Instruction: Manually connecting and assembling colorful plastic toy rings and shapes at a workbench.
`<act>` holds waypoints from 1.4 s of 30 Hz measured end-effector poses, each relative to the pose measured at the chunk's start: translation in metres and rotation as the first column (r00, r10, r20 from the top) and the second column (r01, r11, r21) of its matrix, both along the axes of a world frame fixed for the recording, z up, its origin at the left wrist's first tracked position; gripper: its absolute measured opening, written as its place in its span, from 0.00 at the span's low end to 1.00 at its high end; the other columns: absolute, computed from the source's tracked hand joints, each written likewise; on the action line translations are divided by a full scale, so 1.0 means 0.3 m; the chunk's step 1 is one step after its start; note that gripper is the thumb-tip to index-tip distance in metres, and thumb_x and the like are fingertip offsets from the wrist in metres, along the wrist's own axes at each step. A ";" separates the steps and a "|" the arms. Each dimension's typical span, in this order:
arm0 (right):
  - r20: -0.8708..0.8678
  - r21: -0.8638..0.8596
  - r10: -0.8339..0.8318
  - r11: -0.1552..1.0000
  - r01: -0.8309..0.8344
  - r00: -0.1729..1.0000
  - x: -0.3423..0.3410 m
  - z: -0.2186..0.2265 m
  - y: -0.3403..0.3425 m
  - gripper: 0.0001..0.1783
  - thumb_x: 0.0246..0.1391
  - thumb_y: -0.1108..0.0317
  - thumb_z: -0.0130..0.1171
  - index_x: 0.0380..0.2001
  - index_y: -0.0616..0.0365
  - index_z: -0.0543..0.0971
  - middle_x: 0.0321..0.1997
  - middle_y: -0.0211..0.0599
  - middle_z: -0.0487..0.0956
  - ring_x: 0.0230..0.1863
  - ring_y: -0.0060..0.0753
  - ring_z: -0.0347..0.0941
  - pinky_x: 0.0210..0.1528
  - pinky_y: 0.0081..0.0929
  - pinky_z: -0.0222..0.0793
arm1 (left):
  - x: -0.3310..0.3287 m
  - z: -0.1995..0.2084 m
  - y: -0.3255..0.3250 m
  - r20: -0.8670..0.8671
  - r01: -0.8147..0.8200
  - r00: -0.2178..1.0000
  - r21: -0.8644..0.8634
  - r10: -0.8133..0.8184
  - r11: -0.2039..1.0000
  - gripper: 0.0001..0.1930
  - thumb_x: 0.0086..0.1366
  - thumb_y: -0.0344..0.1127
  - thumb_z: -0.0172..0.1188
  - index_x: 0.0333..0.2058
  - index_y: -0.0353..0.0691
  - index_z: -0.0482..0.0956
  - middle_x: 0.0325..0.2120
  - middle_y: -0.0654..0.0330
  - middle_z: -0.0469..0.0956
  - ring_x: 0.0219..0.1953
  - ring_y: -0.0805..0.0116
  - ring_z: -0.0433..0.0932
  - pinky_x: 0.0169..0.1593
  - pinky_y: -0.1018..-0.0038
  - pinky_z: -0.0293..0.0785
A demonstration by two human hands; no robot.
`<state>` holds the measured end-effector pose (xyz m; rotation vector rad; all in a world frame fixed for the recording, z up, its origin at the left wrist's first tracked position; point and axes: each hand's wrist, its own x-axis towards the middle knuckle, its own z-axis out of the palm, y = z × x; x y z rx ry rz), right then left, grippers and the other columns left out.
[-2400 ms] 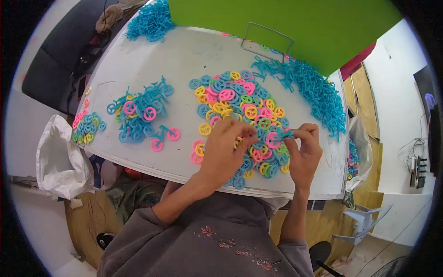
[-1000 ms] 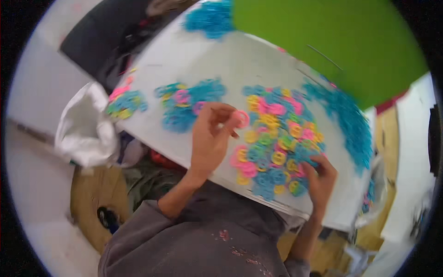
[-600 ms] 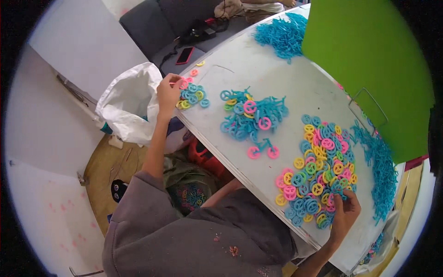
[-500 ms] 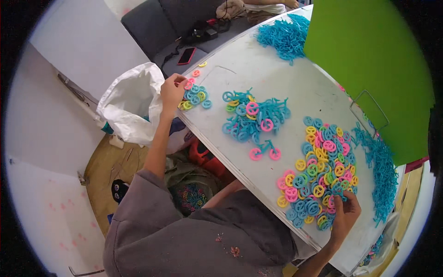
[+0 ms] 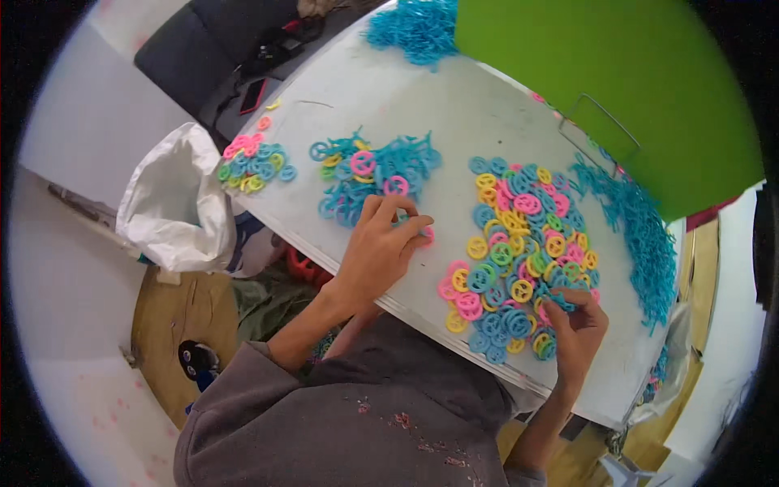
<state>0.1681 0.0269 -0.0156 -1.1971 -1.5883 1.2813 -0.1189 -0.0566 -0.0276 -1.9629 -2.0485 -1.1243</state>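
Observation:
Over the middle of the white table (image 5: 389, 89), my left hand (image 5: 377, 252) closes its fingertips on a small toy bicycle. Only a pink wheel (image 5: 428, 236) and a bit of blue show past the fingers. Just beyond lies a heap of blue toy bicycles (image 5: 410, 158) with coloured wheels. My right hand (image 5: 580, 329) is at the near right edge of a spread pile of small plastic wheels (image 5: 523, 290) in blue, pink, yellow and green. Its thumb and fingers pinch a blue plastic piece (image 5: 561, 302), whose exact shape is partly hidden.
A smaller wheel pile (image 5: 264, 166) lies at the table's left edge, beside an open white sack (image 5: 138, 215). Heaps of blue plastic parts lie at the right (image 5: 641, 243) and far side (image 5: 418, 32). A green panel (image 5: 600, 73) with a wire handle rises at the right.
My left hand has come from the small wheel pile at the left to the toy bicycle with pink wheels. My right hand stays at the large wheel pile. The whole view has shifted.

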 end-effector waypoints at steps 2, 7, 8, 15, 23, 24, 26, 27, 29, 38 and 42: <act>-0.033 0.063 0.019 0.998 -0.017 0.999 0.010 0.007 -0.013 0.13 0.39 0.82 0.66 0.31 0.63 0.77 0.32 0.33 0.77 0.37 0.22 0.72 0.40 0.20 0.67 | 0.027 -0.014 0.027 0.034 0.041 0.999 -0.094 -0.038 0.995 0.13 0.47 0.26 0.65 0.35 0.42 0.78 0.34 0.61 0.70 0.37 0.58 0.67 0.41 0.67 0.68; -0.085 -0.022 -0.074 0.997 0.073 0.994 0.051 -0.015 -0.016 0.12 0.40 0.81 0.67 0.31 0.63 0.77 0.31 0.32 0.77 0.35 0.21 0.72 0.38 0.19 0.67 | 0.093 -0.022 0.034 0.031 0.115 0.993 -0.069 -0.113 0.991 0.13 0.48 0.29 0.65 0.35 0.43 0.79 0.34 0.62 0.70 0.37 0.60 0.67 0.41 0.66 0.68; -0.109 -0.046 -0.082 0.996 0.077 0.991 0.051 -0.015 -0.017 0.12 0.40 0.81 0.67 0.30 0.63 0.77 0.31 0.32 0.77 0.34 0.21 0.72 0.38 0.19 0.68 | 0.111 -0.022 0.033 0.037 0.126 0.992 -0.069 -0.124 0.990 0.13 0.48 0.29 0.65 0.35 0.43 0.79 0.34 0.62 0.70 0.37 0.60 0.67 0.41 0.66 0.68; -0.028 0.030 0.013 0.999 -0.012 1.000 0.050 -0.019 -0.029 0.11 0.44 0.84 0.62 0.33 0.64 0.76 0.34 0.32 0.76 0.37 0.20 0.72 0.40 0.19 0.68 | 0.196 -0.084 0.070 0.285 0.146 0.954 -0.173 -0.092 0.974 0.09 0.51 0.25 0.62 0.33 0.39 0.78 0.29 0.56 0.74 0.33 0.58 0.73 0.36 0.68 0.69; 0.032 -0.012 -0.035 0.999 0.036 0.999 0.017 0.006 -0.041 0.11 0.43 0.83 0.64 0.32 0.64 0.76 0.33 0.31 0.76 0.37 0.19 0.72 0.40 0.18 0.67 | 0.206 0.007 -0.002 0.451 0.082 0.888 -0.337 0.085 0.938 0.09 0.52 0.24 0.63 0.34 0.37 0.77 0.29 0.57 0.74 0.32 0.64 0.75 0.33 0.71 0.71; 0.033 -0.009 -0.040 0.999 0.040 0.999 0.010 0.010 -0.036 0.11 0.43 0.83 0.64 0.32 0.64 0.76 0.33 0.31 0.76 0.37 0.19 0.72 0.40 0.18 0.67 | 0.210 -0.017 0.000 0.443 0.117 0.896 -0.313 0.036 0.942 0.11 0.51 0.24 0.63 0.35 0.37 0.77 0.29 0.58 0.74 0.31 0.67 0.75 0.32 0.73 0.71; 0.037 0.046 -0.051 0.998 0.049 0.998 0.000 0.018 -0.031 0.10 0.42 0.82 0.65 0.31 0.64 0.77 0.33 0.32 0.77 0.37 0.22 0.72 0.40 0.20 0.67 | 0.220 -0.030 -0.002 0.435 0.161 0.900 -0.284 -0.023 0.945 0.13 0.50 0.23 0.63 0.36 0.37 0.76 0.29 0.58 0.74 0.30 0.69 0.75 0.32 0.76 0.71; 0.037 0.053 -0.062 0.997 0.060 0.997 -0.001 0.016 -0.026 0.10 0.42 0.82 0.65 0.31 0.64 0.77 0.33 0.32 0.77 0.37 0.22 0.72 0.40 0.20 0.67 | 0.224 -0.025 0.001 0.460 0.140 0.888 -0.271 0.000 0.952 0.14 0.50 0.23 0.64 0.37 0.37 0.75 0.30 0.59 0.74 0.30 0.70 0.75 0.33 0.76 0.71; 0.175 0.352 -0.032 0.935 -0.032 0.984 0.002 0.007 -0.014 0.10 0.39 0.83 0.64 0.29 0.63 0.79 0.32 0.35 0.78 0.37 0.28 0.74 0.42 0.24 0.68 | 0.235 -0.003 0.017 0.487 0.131 0.873 -0.251 0.008 0.959 0.15 0.51 0.23 0.64 0.38 0.37 0.74 0.31 0.59 0.75 0.30 0.72 0.75 0.33 0.77 0.72; 0.184 0.451 0.026 0.886 -0.108 0.983 -0.003 0.024 -0.020 0.16 0.30 0.86 0.62 0.28 0.58 0.82 0.32 0.37 0.80 0.41 0.36 0.75 0.44 0.30 0.70 | 0.326 0.058 0.107 0.938 0.462 0.340 -0.107 -0.065 0.880 0.09 0.60 0.28 0.60 0.38 0.35 0.70 0.31 0.61 0.75 0.30 0.76 0.74 0.35 0.78 0.73; 0.217 0.474 0.022 0.872 -0.125 0.976 -0.012 0.044 -0.020 0.17 0.29 0.86 0.62 0.28 0.57 0.82 0.32 0.36 0.81 0.43 0.37 0.75 0.45 0.30 0.70 | 0.334 0.047 0.108 0.972 0.515 0.230 -0.072 -0.056 0.854 0.07 0.64 0.29 0.56 0.37 0.35 0.68 0.32 0.59 0.76 0.32 0.75 0.75 0.37 0.77 0.75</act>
